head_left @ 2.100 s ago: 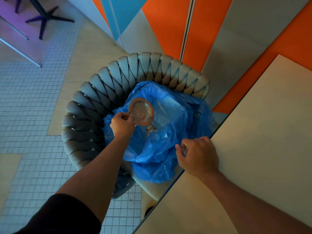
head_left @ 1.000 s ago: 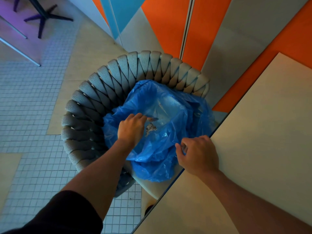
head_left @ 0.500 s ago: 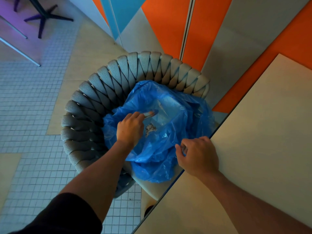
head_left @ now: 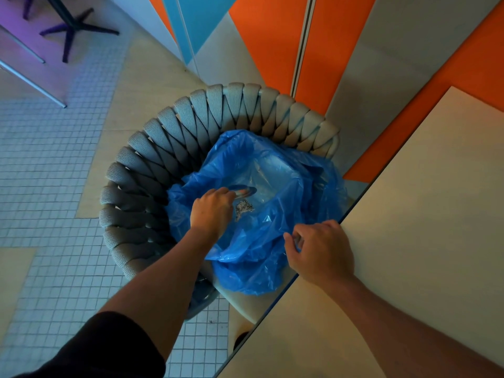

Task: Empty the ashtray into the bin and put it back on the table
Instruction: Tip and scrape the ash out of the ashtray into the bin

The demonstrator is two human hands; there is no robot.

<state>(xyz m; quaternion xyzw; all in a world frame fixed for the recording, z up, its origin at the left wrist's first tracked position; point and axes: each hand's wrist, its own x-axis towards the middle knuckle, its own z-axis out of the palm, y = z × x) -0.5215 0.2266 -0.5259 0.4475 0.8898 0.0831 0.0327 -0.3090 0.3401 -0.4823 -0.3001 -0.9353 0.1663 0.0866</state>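
A blue plastic bin bag (head_left: pixel 275 241) lies open on the seat of a grey woven chair (head_left: pixel 152 170). My left hand (head_left: pixel 211 211) is inside the bag's mouth, shut on a small glass ashtray (head_left: pixel 244 191) turned edge-on, so only its rim shows past my fingers. A little heap of grey ash (head_left: pixel 243 207) lies in the bag just below it. My right hand (head_left: pixel 319 249) pinches the bag's near edge at the rim of the beige table (head_left: pixel 409 214).
The table fills the right side, with its edge running diagonally beside the chair. Orange, grey and blue wall panels (head_left: pixel 341 50) stand behind the chair. White tiled floor (head_left: pixel 46 173) spreads to the left, with a dark table base (head_left: pixel 73 25) at the far top left.
Two seconds ago the ashtray faced me above the bag. My left hand has since turned it over and lowered it into the bag. My right hand has kept its hold on the bag.
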